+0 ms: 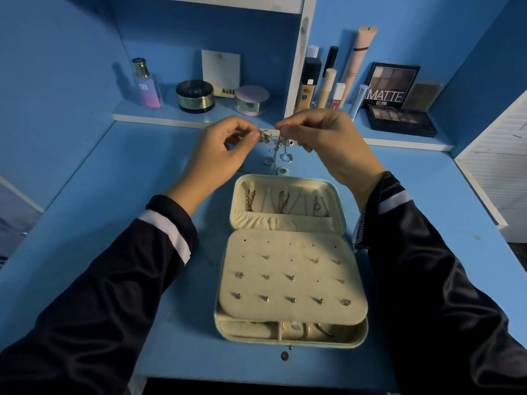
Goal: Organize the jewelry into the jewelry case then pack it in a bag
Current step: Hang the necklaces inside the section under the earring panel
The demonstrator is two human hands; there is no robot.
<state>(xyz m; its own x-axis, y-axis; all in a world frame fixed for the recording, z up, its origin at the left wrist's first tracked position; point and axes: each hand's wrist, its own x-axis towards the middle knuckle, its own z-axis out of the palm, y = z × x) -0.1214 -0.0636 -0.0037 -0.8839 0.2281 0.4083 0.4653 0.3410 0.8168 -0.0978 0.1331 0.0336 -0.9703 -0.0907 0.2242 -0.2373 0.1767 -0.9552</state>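
Head view: a blue tabletop (114,195) in a blue-walled nook, with a low shelf (171,114) along its far edge; the open jewelry case (342,206) lies mid-tabletop, its long axis running from near edge to far edge, lid flat toward the far edge with necklaces (281,202) inside, studs (291,299) on the near panel; beyond the lid, left grip (225,146) and right grip (322,135) each pinch a tangle of chains and rings (275,143); a perfume bottle (147,85) and palettes (392,85) stand on the shelf behind.
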